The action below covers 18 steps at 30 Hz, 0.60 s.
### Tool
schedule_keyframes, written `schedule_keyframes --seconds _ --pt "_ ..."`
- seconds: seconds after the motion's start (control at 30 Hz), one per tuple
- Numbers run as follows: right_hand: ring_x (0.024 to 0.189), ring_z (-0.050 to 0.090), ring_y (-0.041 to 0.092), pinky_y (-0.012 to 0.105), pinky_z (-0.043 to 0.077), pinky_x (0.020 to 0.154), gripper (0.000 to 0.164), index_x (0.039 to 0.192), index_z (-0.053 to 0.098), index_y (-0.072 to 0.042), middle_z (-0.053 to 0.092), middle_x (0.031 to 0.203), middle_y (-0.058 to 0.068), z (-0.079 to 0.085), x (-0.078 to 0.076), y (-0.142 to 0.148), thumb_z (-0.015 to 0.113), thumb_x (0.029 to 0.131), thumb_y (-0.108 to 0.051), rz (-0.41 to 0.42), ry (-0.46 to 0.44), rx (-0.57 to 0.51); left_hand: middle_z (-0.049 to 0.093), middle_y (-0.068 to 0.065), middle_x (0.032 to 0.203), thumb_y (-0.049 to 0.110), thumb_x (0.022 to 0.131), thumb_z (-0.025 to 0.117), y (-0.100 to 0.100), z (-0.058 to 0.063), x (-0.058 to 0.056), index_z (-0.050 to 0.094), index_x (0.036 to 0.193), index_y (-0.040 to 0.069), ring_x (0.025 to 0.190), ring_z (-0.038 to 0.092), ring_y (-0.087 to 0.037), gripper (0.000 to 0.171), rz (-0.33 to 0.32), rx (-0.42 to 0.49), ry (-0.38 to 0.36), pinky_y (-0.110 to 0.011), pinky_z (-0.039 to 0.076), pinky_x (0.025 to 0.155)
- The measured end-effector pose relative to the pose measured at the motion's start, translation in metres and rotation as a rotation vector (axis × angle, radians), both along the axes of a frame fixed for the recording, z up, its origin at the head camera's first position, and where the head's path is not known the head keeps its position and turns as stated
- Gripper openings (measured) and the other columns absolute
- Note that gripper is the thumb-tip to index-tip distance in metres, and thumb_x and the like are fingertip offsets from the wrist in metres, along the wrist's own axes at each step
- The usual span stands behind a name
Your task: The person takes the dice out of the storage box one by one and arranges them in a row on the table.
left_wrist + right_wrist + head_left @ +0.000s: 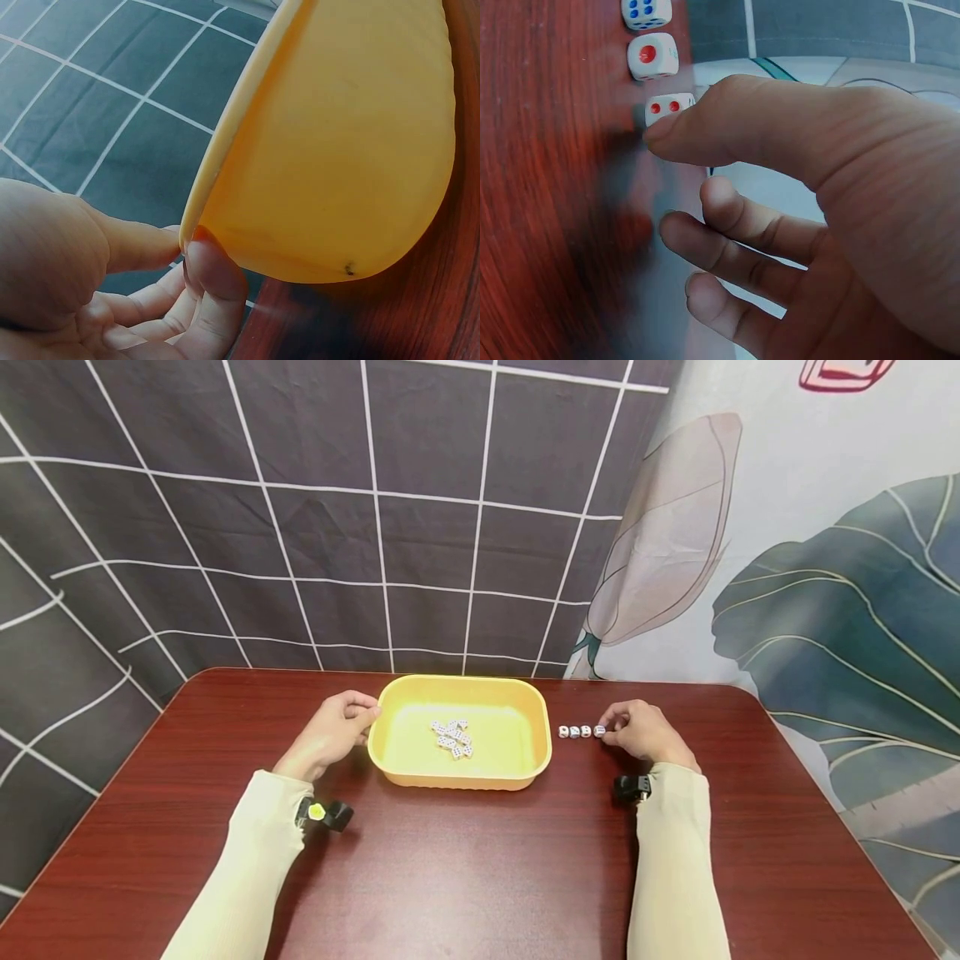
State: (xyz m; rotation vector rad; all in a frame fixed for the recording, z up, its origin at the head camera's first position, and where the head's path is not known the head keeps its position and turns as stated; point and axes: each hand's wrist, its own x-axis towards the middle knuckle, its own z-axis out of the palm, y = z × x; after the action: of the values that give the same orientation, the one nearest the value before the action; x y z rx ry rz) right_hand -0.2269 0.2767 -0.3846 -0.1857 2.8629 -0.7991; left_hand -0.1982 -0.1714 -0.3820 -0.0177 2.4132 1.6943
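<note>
A yellow plastic basin (460, 782) stands near the far edge of the table, with several white dice (452, 739) heaped loosely inside it. My left hand (335, 731) pinches the basin's left rim between thumb and fingers; the left wrist view shows the grip on the rim (217, 161). To the basin's right, several dice (574, 732) form a short row on the table. At the right end of that row my right hand (643, 731) holds the last die (666, 106) with its fingertips. The thumb partly covers this die, and the other fingers are bent behind.
The dark red wooden table (480, 868) reaches from the basin toward my body. Behind it hang a dark grid-patterned cloth (315, 535) and a leaf-printed cloth (825, 577). A small black wrist camera (630, 788) sits on the right sleeve.
</note>
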Motion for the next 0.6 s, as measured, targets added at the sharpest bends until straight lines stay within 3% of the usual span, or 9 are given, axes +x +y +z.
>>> schedule_keyframes --seconds 0.6 --pt "0.068 0.049 0.018 0.03 0.04 0.06 0.012 0.098 0.073 -0.006 0.054 0.072 0.003 -0.0016 -0.0015 -0.0048 0.073 0.087 -0.004 -0.018 -0.004 0.011 0.067 -0.014 0.1 0.011 0.105 0.054 0.0003 -0.0001 0.0002 0.05 0.129 -0.011 0.071 0.061 -0.009 0.034 0.002 0.009 0.006 -0.02 0.057 0.067"
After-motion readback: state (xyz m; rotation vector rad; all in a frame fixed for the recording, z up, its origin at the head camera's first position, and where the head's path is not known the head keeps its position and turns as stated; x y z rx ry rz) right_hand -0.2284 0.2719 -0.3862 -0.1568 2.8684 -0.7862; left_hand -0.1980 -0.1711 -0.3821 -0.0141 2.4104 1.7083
